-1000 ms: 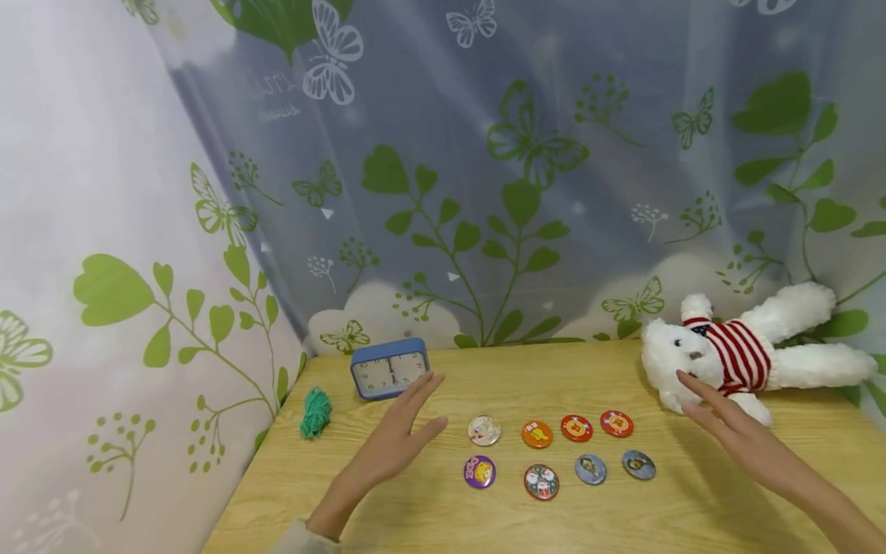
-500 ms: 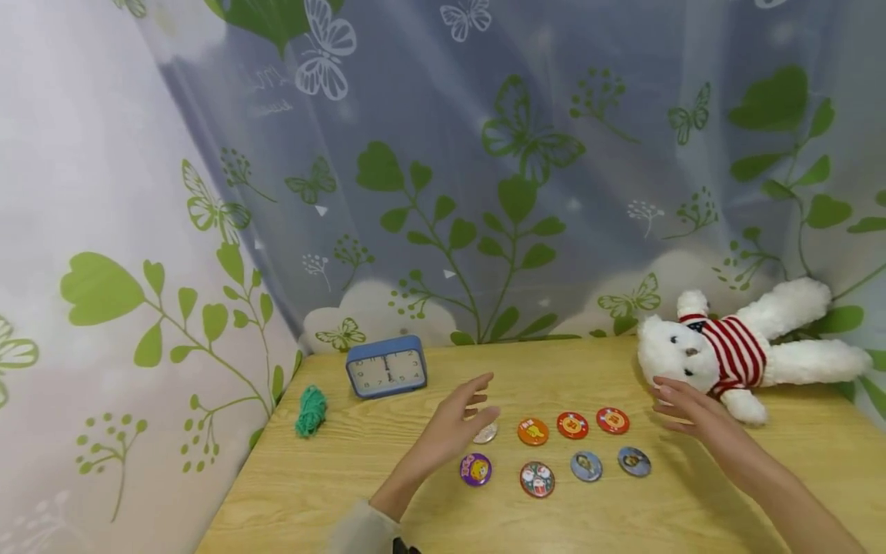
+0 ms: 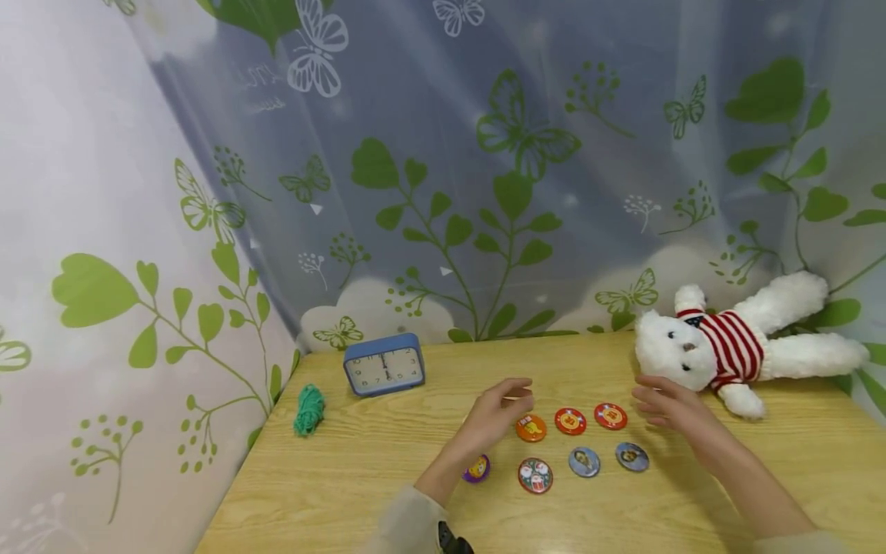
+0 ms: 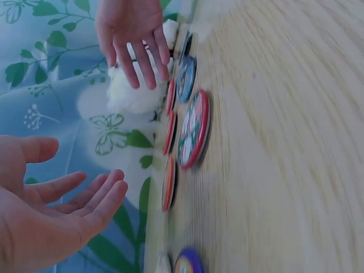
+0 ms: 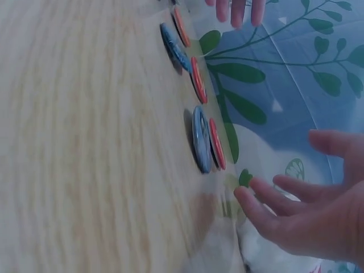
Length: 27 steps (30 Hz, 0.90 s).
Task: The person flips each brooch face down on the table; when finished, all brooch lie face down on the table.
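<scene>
Two rows of round badges lie on the wooden table. My left hand [image 3: 493,419] hovers above the left end of the rows, fingers loosely bent and holding nothing. It hides the pale badge and part of the purple badge [image 3: 477,469]. Beside its fingertips is the orange badge [image 3: 531,428]; nearer me lies the Santa-patterned badge [image 3: 535,475]. At the right end my right hand [image 3: 681,412] hangs in the air, also holding nothing, fingers apart in the right wrist view. Close to it are a red badge [image 3: 611,416] and a blue-grey badge [image 3: 632,457].
A blue clock [image 3: 384,365] stands at the table's back left, with a green yarn bundle [image 3: 308,410] to its left. A white teddy bear [image 3: 734,346] in a striped sweater lies at the back right. A patterned curtain [image 3: 443,192] hangs behind the table.
My left hand has moved right from near the clock to over the left badges. The right hand has shifted a little left, its fingers more bent. The badges have stayed in place.
</scene>
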### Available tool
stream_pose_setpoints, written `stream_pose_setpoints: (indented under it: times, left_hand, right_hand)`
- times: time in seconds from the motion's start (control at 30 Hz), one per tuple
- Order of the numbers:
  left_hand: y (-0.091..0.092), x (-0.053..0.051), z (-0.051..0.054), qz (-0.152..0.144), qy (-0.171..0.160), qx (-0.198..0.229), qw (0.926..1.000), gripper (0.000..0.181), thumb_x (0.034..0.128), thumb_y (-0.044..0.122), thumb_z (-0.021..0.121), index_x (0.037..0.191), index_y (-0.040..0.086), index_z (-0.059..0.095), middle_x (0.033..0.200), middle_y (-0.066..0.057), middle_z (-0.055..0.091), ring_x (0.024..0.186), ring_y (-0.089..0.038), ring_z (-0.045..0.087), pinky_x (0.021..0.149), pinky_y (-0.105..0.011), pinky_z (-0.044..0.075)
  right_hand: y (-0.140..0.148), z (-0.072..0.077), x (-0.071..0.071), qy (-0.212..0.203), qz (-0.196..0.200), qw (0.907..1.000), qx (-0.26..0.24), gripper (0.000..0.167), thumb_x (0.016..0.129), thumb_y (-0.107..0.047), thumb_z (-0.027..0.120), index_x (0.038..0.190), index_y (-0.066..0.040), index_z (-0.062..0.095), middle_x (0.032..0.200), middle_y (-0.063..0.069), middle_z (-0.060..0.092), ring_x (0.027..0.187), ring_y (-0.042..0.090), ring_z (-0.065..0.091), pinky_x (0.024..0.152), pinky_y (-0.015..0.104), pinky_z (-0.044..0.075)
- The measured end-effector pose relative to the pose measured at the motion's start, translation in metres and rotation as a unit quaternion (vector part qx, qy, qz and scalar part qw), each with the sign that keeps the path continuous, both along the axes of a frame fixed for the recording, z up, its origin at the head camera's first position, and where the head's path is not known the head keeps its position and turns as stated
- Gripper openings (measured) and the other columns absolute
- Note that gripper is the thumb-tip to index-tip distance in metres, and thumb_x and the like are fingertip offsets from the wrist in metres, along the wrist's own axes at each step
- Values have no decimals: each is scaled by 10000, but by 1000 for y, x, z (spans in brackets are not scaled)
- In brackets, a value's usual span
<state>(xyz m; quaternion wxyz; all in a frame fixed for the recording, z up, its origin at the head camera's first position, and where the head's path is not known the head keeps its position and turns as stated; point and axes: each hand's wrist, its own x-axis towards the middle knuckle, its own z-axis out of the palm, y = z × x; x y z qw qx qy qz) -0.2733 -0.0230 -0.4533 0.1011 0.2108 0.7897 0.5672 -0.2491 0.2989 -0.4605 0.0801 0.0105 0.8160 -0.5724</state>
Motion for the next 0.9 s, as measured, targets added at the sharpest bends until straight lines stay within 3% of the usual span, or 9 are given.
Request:
stream_pose_setpoints:
  times: [0.3,0.57,0.77,0.9]
  left_hand:
    - [39,-3,-7,18,-358,187,9992,379,1076,229,580,1410,53,615,1222,-112,694,1091,-347,701,947,-479,602]
    - [71,-1,-5,141,-723,311,9968,368,1047,180,611,1365,-4,634,1206,-181,711,1000,-370,727,861,-468,634]
    - [93,-2,-4,479,-1101,306,9923,337,1035,198,638,1312,11,673,1157,-75,731,972,-308,738,884,-431,632]
    - [105,-2,-3,663,-1323,216,9888,323,1025,182,651,1289,-2,681,1124,-101,737,959,-292,737,870,-426,635]
  right_hand:
    - [-8,-1,-3,99,-158,9997,159,696,1111,-341,460,1553,154,248,1519,408,390,1273,480,575,962,385,598]
    - [-9,-5,-8,-4,-401,9990,201,672,1094,-316,510,1526,158,308,1467,394,456,997,210,678,807,315,614]
    - [-8,-9,-10,-164,-453,9988,115,626,1086,-290,530,1490,162,373,1441,384,496,961,170,700,770,307,626]
    - [-7,-12,-10,-170,-457,9988,101,587,1076,-264,550,1457,164,425,1434,387,499,950,166,712,749,311,629]
